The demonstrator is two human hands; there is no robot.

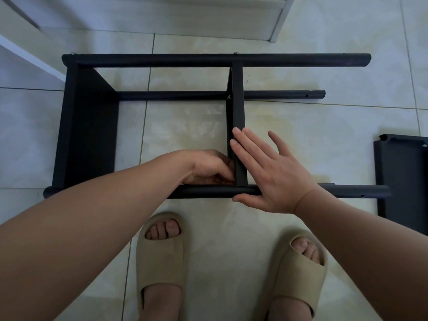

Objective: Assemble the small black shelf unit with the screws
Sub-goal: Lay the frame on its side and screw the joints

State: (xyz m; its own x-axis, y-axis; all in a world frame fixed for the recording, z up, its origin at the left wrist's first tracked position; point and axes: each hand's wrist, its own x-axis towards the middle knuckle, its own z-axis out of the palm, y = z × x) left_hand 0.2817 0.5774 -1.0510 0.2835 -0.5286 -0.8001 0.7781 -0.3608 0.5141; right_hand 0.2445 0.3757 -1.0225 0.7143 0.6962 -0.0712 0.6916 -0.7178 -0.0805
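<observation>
The black shelf unit (88, 126) lies on its side on the tiled floor, with long round poles (208, 60) running left to right. A middle shelf panel (237, 105) stands between the poles. My right hand (268, 172) lies flat with straight fingers against the right face of that panel and over the near pole (208, 191). My left hand (208, 167) is curled at the panel's lower left corner, fingertips pressed to the joint; what they pinch is hidden. Small screw heads (235, 52) show on the far pole.
A loose black shelf panel (403, 177) lies on the floor at the right edge. White furniture (254, 17) stands at the back, and a pale board (30, 49) at the far left. My feet in beige slippers (162, 258) are just in front of the unit.
</observation>
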